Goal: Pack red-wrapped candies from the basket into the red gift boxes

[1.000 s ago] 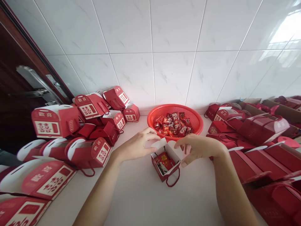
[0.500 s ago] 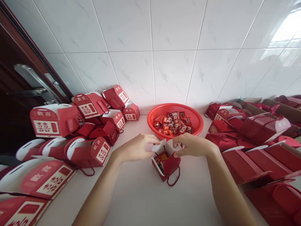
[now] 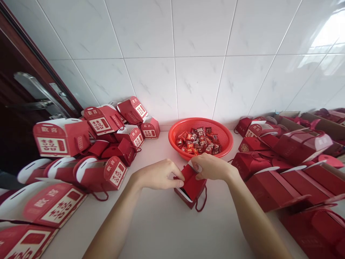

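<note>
A small red gift box [image 3: 192, 187] with a cord handle sits on the white tabletop in front of me, its flaps folded inward over the top. My left hand [image 3: 161, 175] pinches the box's left flap between thumb and fingers. On the far right side, my right hand [image 3: 211, 166] is closed on another flap, with the thumb inside the edge. The contents of the box are now mostly hidden under the flaps. Just behind the box stands a red plastic basket [image 3: 172, 135] holding many wrapped candies [image 3: 199, 140].
Folded red boxes [image 3: 101, 172] with printed characters are piled along the left, near a dark door with a metal handle [image 3: 40, 93]. More red boxes [image 3: 272, 187] crowd the right side. A white tiled wall [image 3: 151, 32] rises behind the basket.
Both hands have brought the box's red flaps inward, covering the contents that showed before. My left hand has shifted slightly right, and my right hand slightly left.
</note>
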